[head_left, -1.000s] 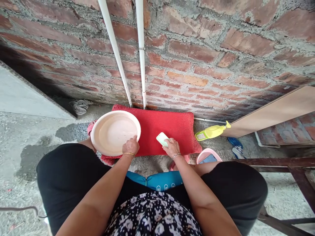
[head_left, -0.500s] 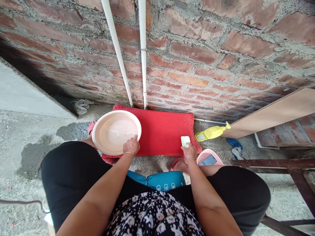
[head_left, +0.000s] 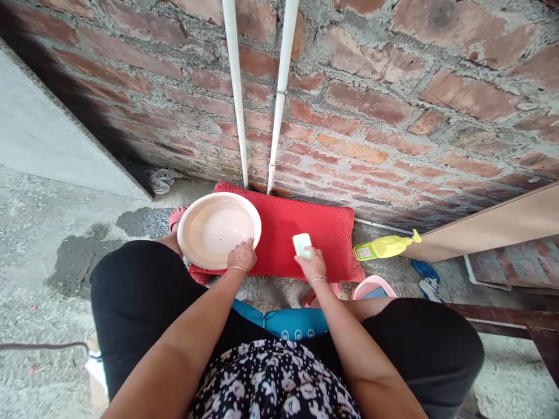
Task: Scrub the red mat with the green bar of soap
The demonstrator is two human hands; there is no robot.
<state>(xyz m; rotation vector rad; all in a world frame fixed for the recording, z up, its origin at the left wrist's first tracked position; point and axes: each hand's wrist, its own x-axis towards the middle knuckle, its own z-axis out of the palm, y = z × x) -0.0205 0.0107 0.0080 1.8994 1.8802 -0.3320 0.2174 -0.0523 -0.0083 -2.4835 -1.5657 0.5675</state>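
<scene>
My left hand grips the near right rim of a round, pale basin with clear water in it. The basin stands on the left part of a red cloth spread over a low, flat support. In my right hand is a pale green bar with rounded corners, soap-like in look. That hand holds it by its near right end, just above the cloth and to the right of the basin. A yellow pump bottle lies past the cloth's right edge.
A small pink tub with a dark flat rectangle inside stands by my right leg. White pipes run up the brick wall behind the cloth. A grey rag lies at the left, and a dark wooden frame stands at the right.
My right hand has moved left over the red cloth with the pale green bar, away from the cloth's right edge. My left hand stays on the basin rim. The view has shifted slightly.
</scene>
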